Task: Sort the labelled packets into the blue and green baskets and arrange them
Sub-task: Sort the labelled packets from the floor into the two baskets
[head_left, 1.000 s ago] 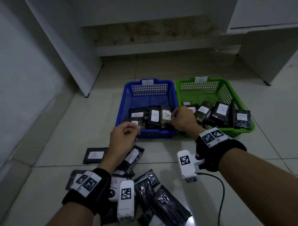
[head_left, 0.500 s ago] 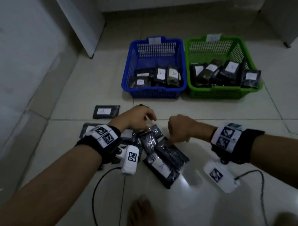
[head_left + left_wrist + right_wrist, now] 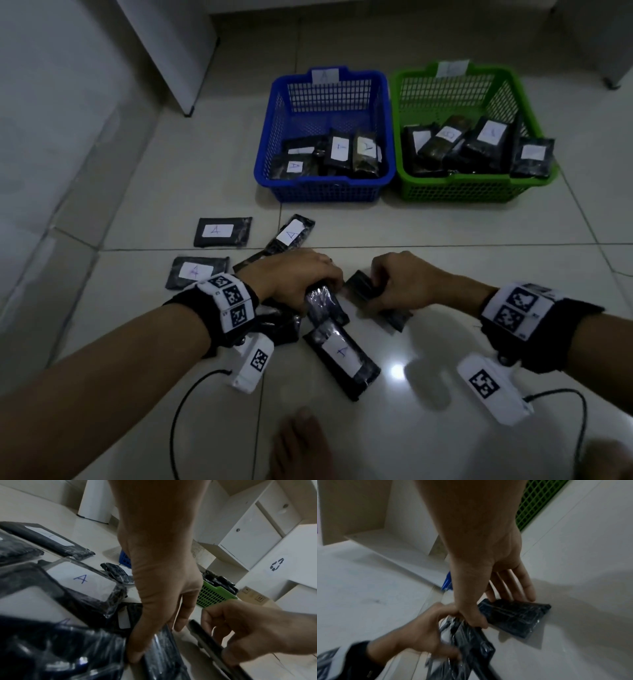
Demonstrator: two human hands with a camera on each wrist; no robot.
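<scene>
Left hand [image 3: 294, 277] grips a dark packet [image 3: 325, 305] on the tiled floor [image 3: 445, 274], thumb on 1 long edge, fingers curled over the other; its label is not visible. Right hand [image 3: 400, 281] holds a second dark packet [image 3: 363, 287] just beside it, thumb on the near edge and fingers laid over the far end; that packet lies face down or unlabelled, cannot tell which. In the right wrist view the right hand [image 3: 488, 574] has fingers [image 3: 522, 588] nearly straight but pinching against the thumb, with the left hand [image 3: 426, 632] curled round its own packet. Both wrists are bent down, knuckles up, hands close together but not touching.

Around them: a packet marked A [image 3: 342, 356] just below the left hand, 3 more A packets [image 3: 222, 232] to the left and above, and others partly hidden under the left wrist. Blue basket [image 3: 270, 164] well beyond, holding several A packets; green basket [image 3: 404, 178] touching its right side, packets stacked in it, 1 leaning over the right rim. The green basket's labels are too blurred to read. Bare toes [image 3: 301, 445] cut off at the bottom edge.
</scene>
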